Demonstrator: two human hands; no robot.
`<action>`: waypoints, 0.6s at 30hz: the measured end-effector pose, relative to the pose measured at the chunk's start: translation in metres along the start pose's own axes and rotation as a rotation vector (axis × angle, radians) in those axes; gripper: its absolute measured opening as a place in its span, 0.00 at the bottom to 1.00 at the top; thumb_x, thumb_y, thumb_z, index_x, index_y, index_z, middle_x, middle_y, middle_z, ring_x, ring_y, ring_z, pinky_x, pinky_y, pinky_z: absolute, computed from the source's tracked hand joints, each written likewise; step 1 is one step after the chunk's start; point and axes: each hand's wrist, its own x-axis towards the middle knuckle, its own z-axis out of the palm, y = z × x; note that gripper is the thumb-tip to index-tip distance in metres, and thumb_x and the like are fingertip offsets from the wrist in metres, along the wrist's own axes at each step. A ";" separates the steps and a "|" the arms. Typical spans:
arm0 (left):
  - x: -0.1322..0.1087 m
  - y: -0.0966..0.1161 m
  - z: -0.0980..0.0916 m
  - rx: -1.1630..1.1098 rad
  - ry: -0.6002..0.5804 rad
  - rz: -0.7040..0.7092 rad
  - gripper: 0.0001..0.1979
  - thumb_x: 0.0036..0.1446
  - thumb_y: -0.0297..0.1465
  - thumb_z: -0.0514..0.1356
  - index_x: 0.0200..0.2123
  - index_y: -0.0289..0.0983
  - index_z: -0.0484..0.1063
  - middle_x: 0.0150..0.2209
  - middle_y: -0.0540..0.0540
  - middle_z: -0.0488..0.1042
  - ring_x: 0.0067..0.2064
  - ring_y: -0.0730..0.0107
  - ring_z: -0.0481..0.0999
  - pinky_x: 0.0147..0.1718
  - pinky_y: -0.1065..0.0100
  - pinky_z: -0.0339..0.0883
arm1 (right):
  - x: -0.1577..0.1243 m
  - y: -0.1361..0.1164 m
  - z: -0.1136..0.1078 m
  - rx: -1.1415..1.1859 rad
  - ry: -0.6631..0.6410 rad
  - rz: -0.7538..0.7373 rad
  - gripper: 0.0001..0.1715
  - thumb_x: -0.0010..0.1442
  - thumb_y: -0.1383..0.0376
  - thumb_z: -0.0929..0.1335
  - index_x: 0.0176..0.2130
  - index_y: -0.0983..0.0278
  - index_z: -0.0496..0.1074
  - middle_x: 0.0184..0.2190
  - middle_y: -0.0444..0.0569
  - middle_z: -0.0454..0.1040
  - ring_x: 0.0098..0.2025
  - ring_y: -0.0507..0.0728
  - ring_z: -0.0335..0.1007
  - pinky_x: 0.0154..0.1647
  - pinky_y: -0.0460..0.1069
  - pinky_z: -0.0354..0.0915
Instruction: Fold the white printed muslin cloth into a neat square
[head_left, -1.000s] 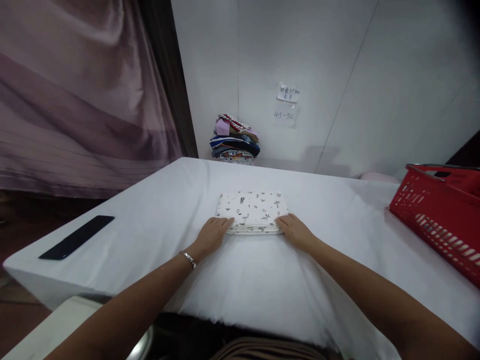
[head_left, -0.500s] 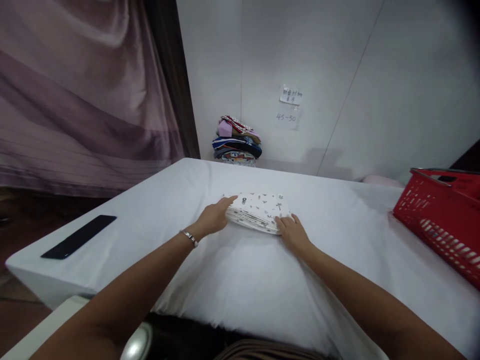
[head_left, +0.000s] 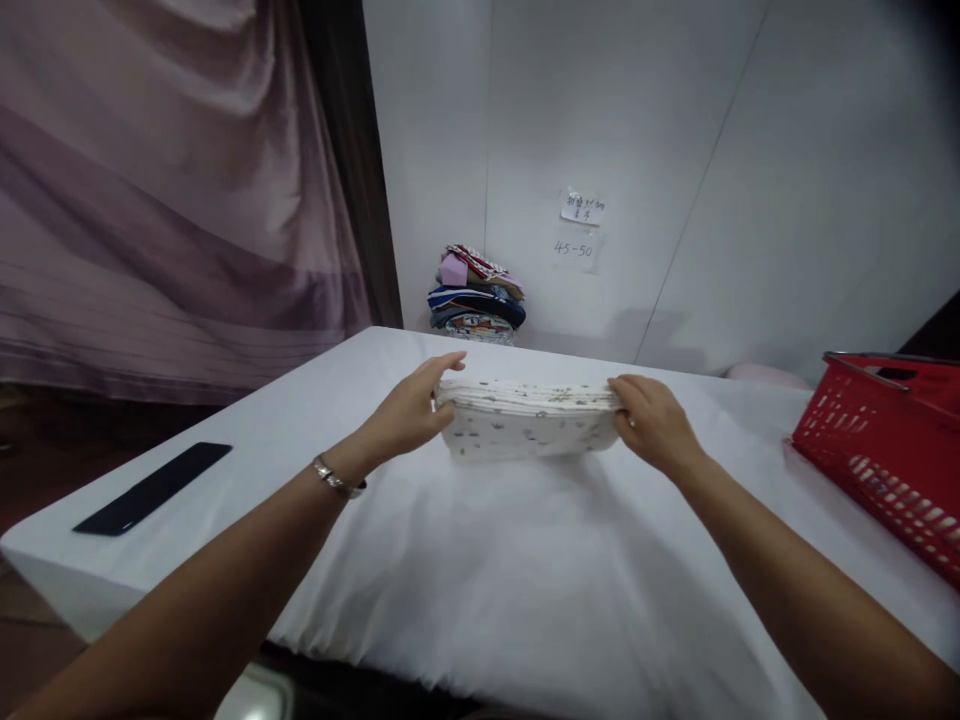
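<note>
A folded white cloth (head_left: 525, 428) with a small dark print is tilted up over the white-covered table, its layered edge uppermost and its printed face towards me. My right hand (head_left: 654, 415) pinches its upper right corner, thumb on the near side. At the upper left corner my left hand (head_left: 405, 408), with a silver bracelet at the wrist, holds the cloth between thumb and fingers. Its index finger sticks out past the top edge. Whether the cloth's lower edge touches the table I cannot tell.
A red plastic basket (head_left: 870, 440) stands at the right. On the left of the white table (head_left: 285, 480) lies a flat black object (head_left: 154, 490). A pile of folded fabrics (head_left: 476, 295) sits by the back wall, near paper signs (head_left: 581, 210). A pinkish curtain (head_left: 172, 200) hangs at left.
The cloth lay flat with my hands resting on its left side and right front corner. Now it is tilted up, both hands grip its upper corners, and they are farther apart.
</note>
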 end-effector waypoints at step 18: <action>0.034 -0.091 0.140 -0.184 -0.233 -0.748 0.17 0.52 0.27 0.49 0.44 0.32 0.69 0.43 0.40 0.74 0.45 0.64 0.72 0.41 0.68 0.65 | -0.035 0.045 0.126 1.033 -0.546 0.839 0.28 0.49 0.71 0.65 0.52 0.69 0.65 0.43 0.56 0.73 0.36 0.56 0.71 0.36 0.48 0.66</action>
